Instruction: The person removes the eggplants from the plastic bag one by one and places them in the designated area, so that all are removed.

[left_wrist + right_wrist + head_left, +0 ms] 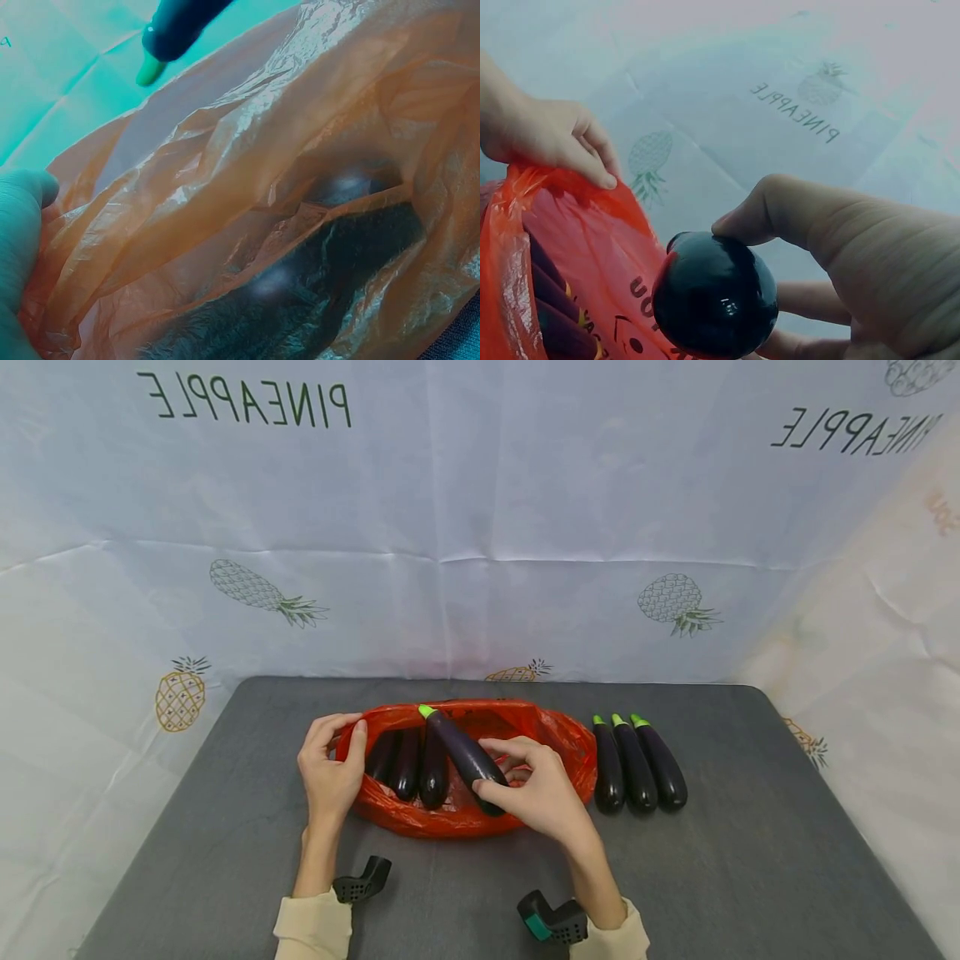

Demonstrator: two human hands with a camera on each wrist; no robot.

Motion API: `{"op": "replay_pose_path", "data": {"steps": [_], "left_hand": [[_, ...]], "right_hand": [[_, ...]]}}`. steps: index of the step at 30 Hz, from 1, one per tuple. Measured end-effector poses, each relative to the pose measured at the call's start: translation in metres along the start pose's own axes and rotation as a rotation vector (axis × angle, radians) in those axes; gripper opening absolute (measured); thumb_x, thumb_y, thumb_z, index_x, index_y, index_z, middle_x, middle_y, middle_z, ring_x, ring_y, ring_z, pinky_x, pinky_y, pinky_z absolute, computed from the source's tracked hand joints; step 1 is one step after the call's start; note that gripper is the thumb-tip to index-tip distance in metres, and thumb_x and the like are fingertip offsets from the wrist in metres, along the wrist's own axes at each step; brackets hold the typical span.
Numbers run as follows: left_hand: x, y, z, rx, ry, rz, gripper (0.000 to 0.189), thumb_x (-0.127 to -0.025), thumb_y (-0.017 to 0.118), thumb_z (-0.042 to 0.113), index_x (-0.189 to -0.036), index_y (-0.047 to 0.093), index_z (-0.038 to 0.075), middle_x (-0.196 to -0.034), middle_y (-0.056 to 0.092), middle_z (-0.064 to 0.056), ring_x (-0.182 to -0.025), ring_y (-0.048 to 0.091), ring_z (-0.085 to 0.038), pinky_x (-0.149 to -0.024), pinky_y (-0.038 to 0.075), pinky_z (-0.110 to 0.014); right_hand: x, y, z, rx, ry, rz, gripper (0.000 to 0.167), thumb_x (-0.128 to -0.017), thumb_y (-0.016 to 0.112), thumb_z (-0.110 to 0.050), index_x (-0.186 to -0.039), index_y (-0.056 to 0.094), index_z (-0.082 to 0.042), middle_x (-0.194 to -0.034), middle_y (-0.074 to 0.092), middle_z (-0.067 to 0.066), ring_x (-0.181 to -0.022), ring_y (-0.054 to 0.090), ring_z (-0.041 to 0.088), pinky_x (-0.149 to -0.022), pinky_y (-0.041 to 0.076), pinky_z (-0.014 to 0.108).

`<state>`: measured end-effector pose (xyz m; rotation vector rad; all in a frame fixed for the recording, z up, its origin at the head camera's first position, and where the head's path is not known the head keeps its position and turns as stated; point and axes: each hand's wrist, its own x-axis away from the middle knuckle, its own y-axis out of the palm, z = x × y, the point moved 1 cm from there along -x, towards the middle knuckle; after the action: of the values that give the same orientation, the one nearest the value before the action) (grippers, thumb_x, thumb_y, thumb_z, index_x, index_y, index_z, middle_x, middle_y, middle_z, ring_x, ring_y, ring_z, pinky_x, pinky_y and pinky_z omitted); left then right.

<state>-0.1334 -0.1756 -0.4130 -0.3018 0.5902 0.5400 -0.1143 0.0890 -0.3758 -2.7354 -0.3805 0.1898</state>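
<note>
A red plastic bag [465,827] lies with its mouth spread wide on the table. My left hand [332,768] pinches the bag's left rim between thumb and fingers. Over the bag's opening, my right hand [542,789] grips an eggplant [465,750] near its thick end, its green tip slanting up to the left. In the right wrist view the round dark end of that eggplant [716,296] faces the camera. Inside the bag, several more eggplants [407,764] lie side by side at the left, seen through the thin plastic in the left wrist view.
To the right of the bag, three eggplants [640,767] lie in a row on the dark grey table [750,860], green tips toward the back. A pale cloth [480,510] printed with pineapples hangs behind the table. Both wrists wear black camera mounts [555,920].
</note>
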Motion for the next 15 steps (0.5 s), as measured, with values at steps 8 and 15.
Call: {"op": "replay_pose_path", "data": {"steps": [8,15], "left_hand": [[0.0006,-0.0005,0.0010,-0.004,0.004,0.003,0.012,-0.090,0.067,-0.009,-0.101,0.073,-0.012,-0.099,0.064,-0.027,-0.092,0.055,0.004,-0.080,0.045,-0.010],[-0.0003,-0.0007,0.0002,0.007,-0.001,-0.001,0.012,-0.090,0.066,-0.010,-0.101,0.072,-0.013,-0.099,0.063,-0.026,-0.091,0.055,0.003,-0.079,0.045,-0.010]], "right_hand": [[0.0004,-0.0011,-0.0019,0.013,-0.016,0.041,0.046,-0.083,0.081,-0.015,-0.129,0.072,-0.018,-0.116,0.070,0.007,-0.094,0.062,0.019,-0.086,0.056,0.030],[-0.0005,-0.0020,-0.0068,0.018,-0.015,0.089,0.049,-0.083,0.079,-0.013,-0.131,0.071,-0.018,-0.118,0.069,0.006,-0.096,0.063,0.018,-0.087,0.057,0.028]]}}
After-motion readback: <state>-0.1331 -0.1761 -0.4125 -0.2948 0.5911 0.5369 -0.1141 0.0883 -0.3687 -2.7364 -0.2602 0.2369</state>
